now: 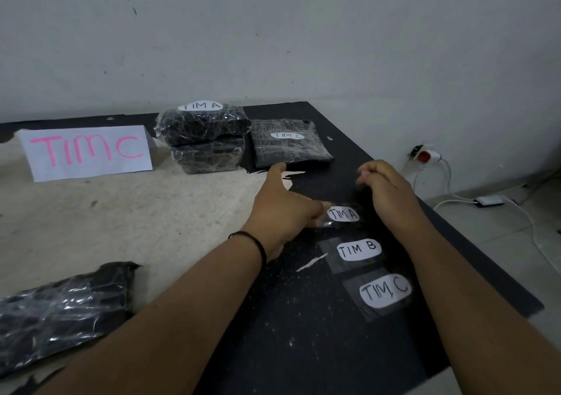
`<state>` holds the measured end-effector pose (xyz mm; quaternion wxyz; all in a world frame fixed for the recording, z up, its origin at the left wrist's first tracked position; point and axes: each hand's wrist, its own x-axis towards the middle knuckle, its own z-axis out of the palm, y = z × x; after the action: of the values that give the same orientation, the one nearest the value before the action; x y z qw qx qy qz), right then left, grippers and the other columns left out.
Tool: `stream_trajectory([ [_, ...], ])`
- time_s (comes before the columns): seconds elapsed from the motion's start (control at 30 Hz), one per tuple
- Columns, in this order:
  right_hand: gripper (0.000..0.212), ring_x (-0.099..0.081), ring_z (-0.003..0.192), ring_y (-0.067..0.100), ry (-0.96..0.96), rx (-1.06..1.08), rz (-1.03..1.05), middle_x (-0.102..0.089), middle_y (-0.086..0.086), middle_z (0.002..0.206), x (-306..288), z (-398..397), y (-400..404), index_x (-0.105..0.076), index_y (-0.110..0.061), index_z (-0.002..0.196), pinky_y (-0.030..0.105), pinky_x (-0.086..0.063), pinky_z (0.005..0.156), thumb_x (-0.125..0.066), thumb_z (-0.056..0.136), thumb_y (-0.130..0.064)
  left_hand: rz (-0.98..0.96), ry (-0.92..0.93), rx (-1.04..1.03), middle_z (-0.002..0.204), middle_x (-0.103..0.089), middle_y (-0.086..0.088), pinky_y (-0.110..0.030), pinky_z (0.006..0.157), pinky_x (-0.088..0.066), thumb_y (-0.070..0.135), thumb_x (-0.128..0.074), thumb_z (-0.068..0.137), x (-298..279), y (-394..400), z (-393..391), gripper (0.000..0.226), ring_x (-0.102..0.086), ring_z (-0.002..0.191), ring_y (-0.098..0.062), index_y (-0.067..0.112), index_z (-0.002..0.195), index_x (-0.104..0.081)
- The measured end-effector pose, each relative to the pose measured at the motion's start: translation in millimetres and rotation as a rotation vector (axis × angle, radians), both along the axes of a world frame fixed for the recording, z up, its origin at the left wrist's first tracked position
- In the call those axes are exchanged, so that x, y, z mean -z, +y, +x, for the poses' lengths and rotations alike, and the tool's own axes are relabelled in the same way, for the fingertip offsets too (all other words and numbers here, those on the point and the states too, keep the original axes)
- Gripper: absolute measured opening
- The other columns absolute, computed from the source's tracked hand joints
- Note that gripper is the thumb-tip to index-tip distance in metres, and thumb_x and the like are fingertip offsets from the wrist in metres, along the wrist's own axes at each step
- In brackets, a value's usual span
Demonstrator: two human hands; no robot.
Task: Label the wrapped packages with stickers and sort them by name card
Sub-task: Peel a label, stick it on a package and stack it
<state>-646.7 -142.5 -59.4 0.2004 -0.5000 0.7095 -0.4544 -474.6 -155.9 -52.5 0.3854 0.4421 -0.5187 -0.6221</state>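
Three stickers lie in a column on the black mat (303,328): TIM A (344,214), TIM B (358,250) and TIM C (385,291). My left hand (282,209) pinches the left edge of the TIM A sticker's clear backing. My right hand (387,188) hovers just right of it with fingers curled, holding nothing. Two wrapped black packages are stacked (202,145) at the back, the top one labelled TIM A. Right of the stack lies a flat package (288,148) labelled TIM C. A wrapped package with no visible label (60,312) lies at the near left.
A white name card reading TIM C in pink (88,151) stands at the back left on the pale floor. A wall socket with a red plug (425,155), white cables and an adapter (489,200) are off the mat to the right.
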Motion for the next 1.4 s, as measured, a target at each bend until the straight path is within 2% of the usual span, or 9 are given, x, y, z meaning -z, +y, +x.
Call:
stream_trajectory([
  [0.2, 0.016, -0.054, 0.092, 0.012, -0.013, 0.009, -0.006, -0.062, 0.001, 0.098, 0.0, 1.3, -0.2, -0.057, -0.022, 0.093, 0.021, -0.037, 0.069, -0.042, 0.092, -0.021, 0.125, 0.102, -0.013, 0.094, -0.071, -0.019, -0.036, 0.072, -0.059, -0.014, -0.068, 0.072, -2.4, 2.6, 2.5, 0.105, -0.072, 0.077, -0.026, 0.029, 0.147, -0.008],
  [0.4, 0.014, -0.054, 0.093, 0.010, -0.001, -0.009, 0.011, -0.061, -0.003, 0.097, 0.8, 1.6, 0.9, -0.055, -0.026, 0.096, 0.026, -0.037, 0.070, -0.041, 0.094, -0.026, 0.215, 0.111, -0.056, 0.070, -0.071, -0.008, -0.023, 0.053, -0.055, -0.013, -0.070, 0.073, -6.0, 3.2, 0.0, 0.101, -0.065, 0.059, -0.018, 0.019, 0.147, -0.008],
  [0.53, 0.014, -0.055, 0.093, 0.012, 0.031, -0.030, 0.018, -0.061, -0.002, 0.096, 1.0, 3.4, 0.3, -0.055, -0.027, 0.094, 0.030, -0.037, 0.073, -0.041, 0.094, -0.027, 0.216, 0.123, -0.092, 0.077, -0.069, -0.016, -0.024, 0.054, -0.054, -0.009, -0.074, 0.070, -5.1, 4.6, -2.5, 0.105, -0.062, 0.060, -0.019, 0.020, 0.147, -0.009],
  [0.73, 0.017, -0.054, 0.090, 0.012, 0.077, -0.039, 0.008, -0.061, -0.001, 0.094, 1.8, 3.0, 1.5, -0.057, -0.023, 0.094, 0.027, -0.038, 0.070, -0.041, 0.095, -0.027, 0.130, 0.175, -0.212, 0.083, -0.070, -0.016, -0.019, 0.047, -0.049, -0.008, -0.072, 0.072, -17.7, -2.8, 10.9, 0.094, -0.059, 0.053, -0.013, 0.016, 0.145, -0.019],
  [0.87, 0.020, -0.053, 0.086, 0.008, 0.120, -0.052, 0.017, -0.060, -0.001, 0.093, 1.0, 4.3, 2.4, -0.057, -0.021, 0.096, 0.022, -0.036, 0.069, -0.038, 0.097, -0.029, 0.000, 0.190, -0.206, 0.085, -0.067, -0.012, -0.023, 0.057, -0.054, -0.005, -0.071, 0.075, -36.2, -5.9, 33.5, 0.088, -0.063, 0.071, -0.019, 0.015, 0.145, -0.022],
  [1.03, 0.020, -0.053, 0.085, 0.010, 0.182, -0.066, 0.049, -0.060, -0.001, 0.093, -5.8, 9.8, 6.9, -0.058, -0.022, 0.094, 0.025, -0.036, 0.068, -0.040, 0.098, -0.031, -0.127, 0.189, -0.189, 0.075, -0.067, -0.004, -0.023, 0.059, -0.053, 0.006, -0.072, 0.080, -52.2, 3.3, 69.2, 0.076, -0.067, 0.071, -0.013, 0.020, 0.141, -0.029],
  [1.23, 0.043, -0.050, 0.118, 0.023, 0.124, -0.008, 0.185, -0.057, 0.005, 0.129, -32.3, 34.2, 19.1, -0.059, -0.017, 0.122, 0.037, -0.034, 0.097, -0.039, 0.096, -0.044, -0.263, 0.155, -0.261, 0.065, -0.063, 0.004, -0.021, 0.059, -0.053, 0.008, -0.072, 0.079, -64.6, 15.6, 121.4, 0.069, -0.063, 0.068, -0.006, 0.019, 0.137, -0.036],
  [1.33, 0.035, -0.056, 0.105, 0.021, 0.174, -0.030, 0.046, -0.064, 0.004, 0.112, -50.0, 73.3, 30.9, -0.065, -0.017, 0.110, 0.032, -0.040, 0.082, -0.045, 0.095, -0.041, -0.304, 0.156, -0.298, 0.060, -0.059, 0.008, -0.021, 0.060, -0.053, 0.008, -0.073, 0.079, -64.8, 20.0, 146.3, 0.061, -0.060, 0.063, -0.002, 0.021, 0.131, -0.043],
  [1.4, 0.028, -0.059, 0.097, 0.011, 0.048, -0.071, -0.018, -0.067, -0.008, 0.097, -59.5, 105.8, 41.7, -0.068, -0.025, 0.094, 0.024, -0.039, 0.073, -0.047, 0.092, -0.042, -0.317, 0.162, -0.316, 0.062, -0.060, 0.007, -0.022, 0.060, -0.052, 0.008, -0.073, 0.078, -64.2, 25.0, 163.5, 0.057, -0.060, 0.065, -0.004, 0.024, 0.126, -0.047],
])
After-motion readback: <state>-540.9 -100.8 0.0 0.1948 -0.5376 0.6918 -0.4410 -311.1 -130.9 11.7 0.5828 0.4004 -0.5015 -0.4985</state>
